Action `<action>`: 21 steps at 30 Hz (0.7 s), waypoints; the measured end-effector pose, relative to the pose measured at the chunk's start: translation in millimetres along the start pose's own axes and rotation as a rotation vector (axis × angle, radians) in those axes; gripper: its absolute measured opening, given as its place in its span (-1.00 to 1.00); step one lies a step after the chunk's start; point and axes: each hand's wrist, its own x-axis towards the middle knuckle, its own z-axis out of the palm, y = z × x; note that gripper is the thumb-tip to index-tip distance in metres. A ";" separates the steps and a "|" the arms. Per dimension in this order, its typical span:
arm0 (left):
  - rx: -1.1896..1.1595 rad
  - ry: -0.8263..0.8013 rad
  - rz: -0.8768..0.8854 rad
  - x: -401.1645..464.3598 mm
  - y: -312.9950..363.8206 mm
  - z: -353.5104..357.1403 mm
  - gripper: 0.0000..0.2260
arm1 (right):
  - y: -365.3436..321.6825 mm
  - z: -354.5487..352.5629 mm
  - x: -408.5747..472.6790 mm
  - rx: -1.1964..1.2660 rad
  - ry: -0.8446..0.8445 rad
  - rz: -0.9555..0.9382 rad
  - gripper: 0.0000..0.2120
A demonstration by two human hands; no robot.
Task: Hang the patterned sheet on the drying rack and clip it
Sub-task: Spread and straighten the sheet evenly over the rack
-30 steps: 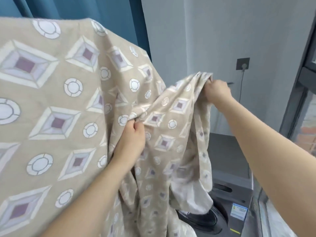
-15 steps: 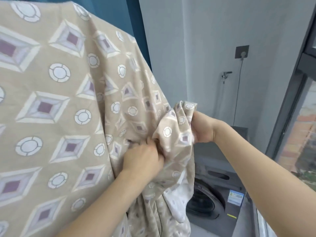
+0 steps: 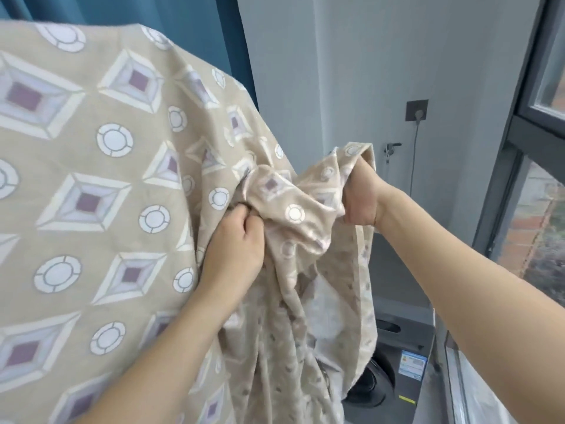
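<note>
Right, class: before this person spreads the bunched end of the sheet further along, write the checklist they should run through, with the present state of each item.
1. Left hand grips the patterned sheet: ok, fist closed on a fold.
2. Right hand holds the bunched end: ok, fabric wrapped over its fingers.
3. Main part already draped over a support: ok, it hangs from a top edge.
4. Free end smoothed out: not ok, it is gathered and twisted.
5. Rack bar visible for placing: cannot tell, cloth hides it.
6. Clips at hand: cannot tell, none in view.
</note>
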 end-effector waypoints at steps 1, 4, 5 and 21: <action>0.018 0.024 0.060 1.0 -0.5 -1.1 -0.79 | -7.0 4.5 -0.8 0.022 -0.026 -0.024 -0.52; 0.078 0.098 0.168 -1.0 -9.0 3.7 -0.88 | -21.8 17.0 -4.1 0.042 -0.167 -0.076 -0.67; 0.067 0.116 0.180 -1.3 -11.5 4.1 -0.88 | -23.3 19.2 -5.7 0.034 -0.242 -0.079 -0.71; 0.584 0.003 -0.036 29.9 -19.2 -51.3 -0.51 | -133.4 5.1 -20.9 -1.013 0.565 -0.298 -0.93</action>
